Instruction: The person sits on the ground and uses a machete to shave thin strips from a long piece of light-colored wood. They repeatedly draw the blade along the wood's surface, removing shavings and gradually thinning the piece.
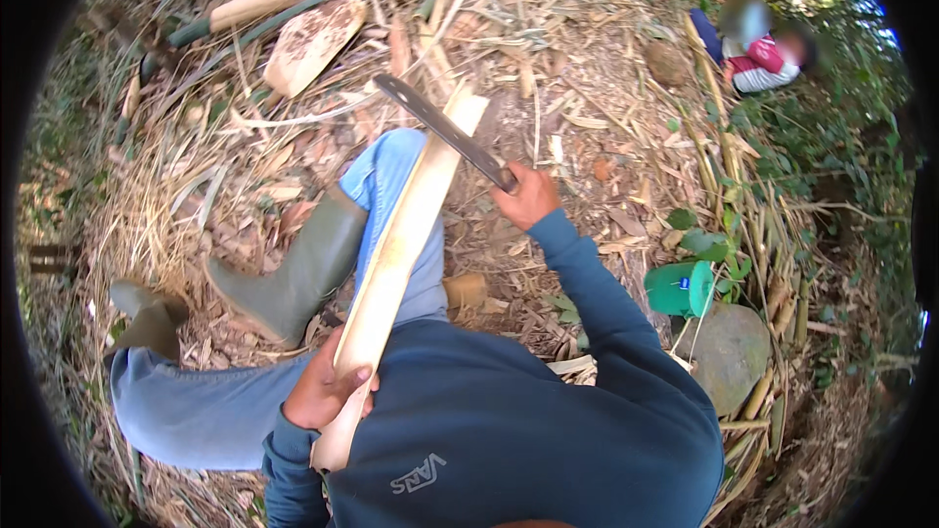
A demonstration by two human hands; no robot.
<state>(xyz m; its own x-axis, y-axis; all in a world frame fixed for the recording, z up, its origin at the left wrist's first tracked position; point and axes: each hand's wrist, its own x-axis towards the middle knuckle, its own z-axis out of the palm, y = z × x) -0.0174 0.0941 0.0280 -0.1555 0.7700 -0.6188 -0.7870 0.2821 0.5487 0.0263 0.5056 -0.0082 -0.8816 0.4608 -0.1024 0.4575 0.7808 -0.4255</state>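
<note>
A long, pale split piece of bamboo [401, 244] leans across my thigh, its lower end against my dark sweatshirt. My left hand [328, 383] is closed round it near that lower end, thumb on top. My right hand [529, 198] grips the handle end of a machete [438, 123]. The dark blade crosses the bamboo near its upper end and seems to lie against it; whether it cuts in, I cannot tell. My legs in blue jeans are spread on the ground, ending in green rubber boots [298, 269].
A green plastic container [677, 288] with a cord stands by a large grey stone [732, 357] on the right. Broad split bamboo pieces [315, 44] lie at the far left among shavings and dry leaves. Another person [768, 64] sits at the far right beside bushes.
</note>
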